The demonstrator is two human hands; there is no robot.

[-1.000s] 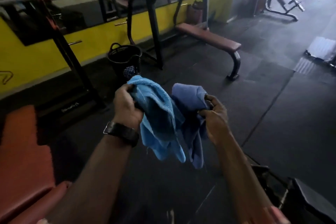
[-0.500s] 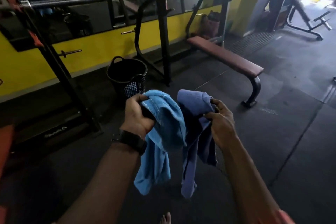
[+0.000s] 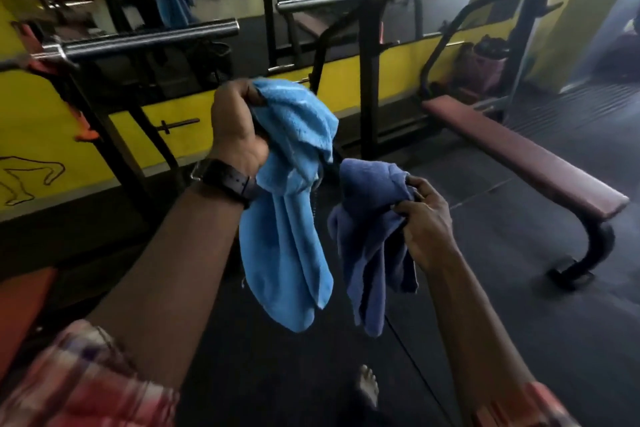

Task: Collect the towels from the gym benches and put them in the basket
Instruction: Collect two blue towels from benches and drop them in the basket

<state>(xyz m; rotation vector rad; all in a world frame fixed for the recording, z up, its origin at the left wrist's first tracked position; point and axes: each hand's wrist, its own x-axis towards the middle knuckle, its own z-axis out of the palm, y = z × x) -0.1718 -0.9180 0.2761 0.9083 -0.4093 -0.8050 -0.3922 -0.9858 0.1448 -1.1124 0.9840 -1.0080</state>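
My left hand (image 3: pixel 237 125) grips a light blue towel (image 3: pixel 287 218) by its top, and the towel hangs down in front of me. My right hand (image 3: pixel 424 218) holds a darker, purple-blue towel (image 3: pixel 370 246), lower and to the right of the first. The two towels hang side by side with a narrow gap between them. The black basket is hidden behind the towels and my left hand; only a dark sliver (image 3: pixel 330 163) shows between them. A brown padded bench (image 3: pixel 519 152) with nothing on it stands to the right.
Black rack uprights (image 3: pixel 369 80) and steel barbells (image 3: pixel 149 40) stand ahead along the yellow wall with its mirror. An orange bench pad (image 3: pixel 20 308) is at the lower left. My bare foot (image 3: pixel 369 388) is on the dark rubber floor.
I have come closer to the basket, which is now hidden behind the towels. My left hand has risen with the light blue towel; my right hand has dropped a little.
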